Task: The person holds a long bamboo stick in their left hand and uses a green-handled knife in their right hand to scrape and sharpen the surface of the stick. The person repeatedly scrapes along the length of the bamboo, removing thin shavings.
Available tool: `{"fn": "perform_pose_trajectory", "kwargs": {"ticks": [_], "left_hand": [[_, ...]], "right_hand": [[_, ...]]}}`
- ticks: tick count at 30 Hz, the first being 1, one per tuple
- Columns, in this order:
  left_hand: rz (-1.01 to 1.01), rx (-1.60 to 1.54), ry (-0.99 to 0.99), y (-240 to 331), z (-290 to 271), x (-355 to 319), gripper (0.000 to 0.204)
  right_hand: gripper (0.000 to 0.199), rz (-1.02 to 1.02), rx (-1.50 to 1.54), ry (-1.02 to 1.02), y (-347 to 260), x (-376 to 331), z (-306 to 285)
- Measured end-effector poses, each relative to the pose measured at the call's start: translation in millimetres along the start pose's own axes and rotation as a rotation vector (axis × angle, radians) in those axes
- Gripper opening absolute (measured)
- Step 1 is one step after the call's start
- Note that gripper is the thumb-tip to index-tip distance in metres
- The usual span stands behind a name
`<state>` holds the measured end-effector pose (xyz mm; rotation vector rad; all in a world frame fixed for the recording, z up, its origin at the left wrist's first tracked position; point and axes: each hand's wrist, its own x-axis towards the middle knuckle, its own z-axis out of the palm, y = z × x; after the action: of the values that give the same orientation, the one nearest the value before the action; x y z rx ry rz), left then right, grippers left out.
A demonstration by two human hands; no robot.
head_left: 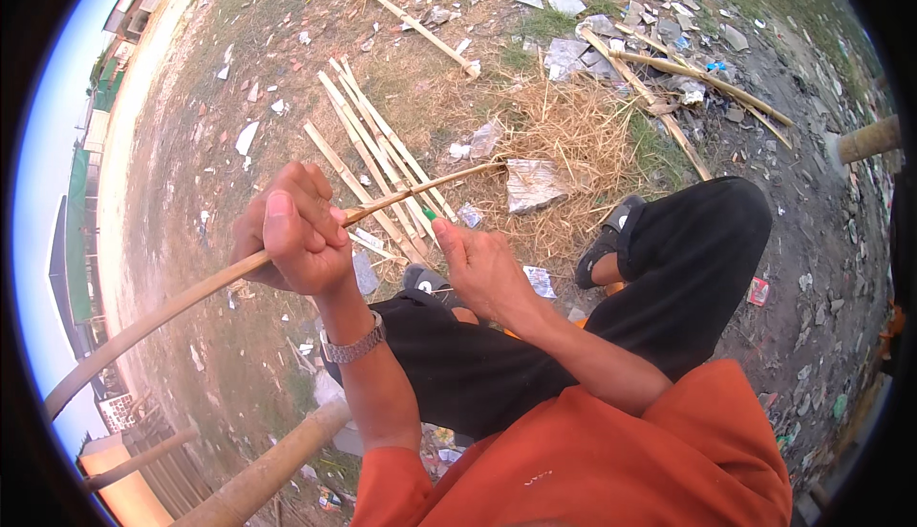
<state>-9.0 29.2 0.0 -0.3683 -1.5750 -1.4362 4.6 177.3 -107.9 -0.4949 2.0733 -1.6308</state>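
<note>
My left hand (296,231), with a metal-banded watch on the wrist, is closed around a long, thin bamboo strip (158,315). The strip slants from the lower left up to the right, and its far end reaches a block-like, pale, streaked piece (535,186) on the straw. My right hand (487,274) is closed just below the strip, thumb pointing up. A small green tip (429,213) shows by that thumb; the rest of what the hand grips is hidden.
Several split bamboo strips (377,145) lie on the ground ahead. Dry straw (573,136) is heaped near my feet. More bamboo poles (707,78) and broken tile pieces lie at the far right. A thick bamboo pole (267,470) runs by my left side.
</note>
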Motion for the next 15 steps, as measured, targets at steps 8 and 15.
{"fn": "perform_pose_trajectory", "kwargs": {"ticks": [8,15], "left_hand": [[0.002,-0.079,-0.077,0,-2,1,0.035],[0.017,-0.101,-0.129,2,-1,4,0.036]], "right_hand": [[0.058,-0.013,0.012,-0.020,-7,-2,1],[0.054,0.029,-0.044,0.056,-30,-12,-3]]}}
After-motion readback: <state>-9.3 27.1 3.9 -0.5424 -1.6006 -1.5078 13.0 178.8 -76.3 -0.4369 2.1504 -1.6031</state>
